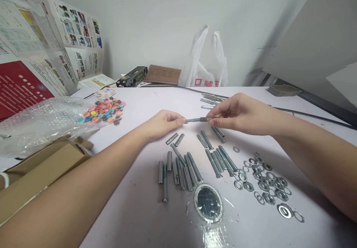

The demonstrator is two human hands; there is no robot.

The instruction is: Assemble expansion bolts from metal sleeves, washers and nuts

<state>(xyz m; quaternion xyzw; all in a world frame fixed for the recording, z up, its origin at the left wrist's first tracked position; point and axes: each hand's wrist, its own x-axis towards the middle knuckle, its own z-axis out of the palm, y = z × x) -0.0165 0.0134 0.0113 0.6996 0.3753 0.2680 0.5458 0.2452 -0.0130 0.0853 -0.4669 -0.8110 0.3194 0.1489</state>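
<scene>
A slim metal bolt [194,120] spans the gap between my two hands, just above the white tabletop. Its left end is pinched between the thumb and fingers of my left hand [165,124]. The thumb and fingertips of my right hand [240,115] close on the other end, where a short brownish section [204,119] shows. Below lie loose metal sleeves [169,161] and bolts [164,184], with another cluster of bolts [221,160] to the right. Nuts [263,185] and flat washers [238,184] are scattered under my right forearm. My fingers cover both ends of the held bolt.
Finished-looking metal pieces [213,99] lie behind my right hand. A round dark disc [208,202] is taped down in front. Colourful small discs [107,110], bubble wrap [47,119] and a cardboard box [41,181] occupy the left. A plastic bag [205,64] stands at the back.
</scene>
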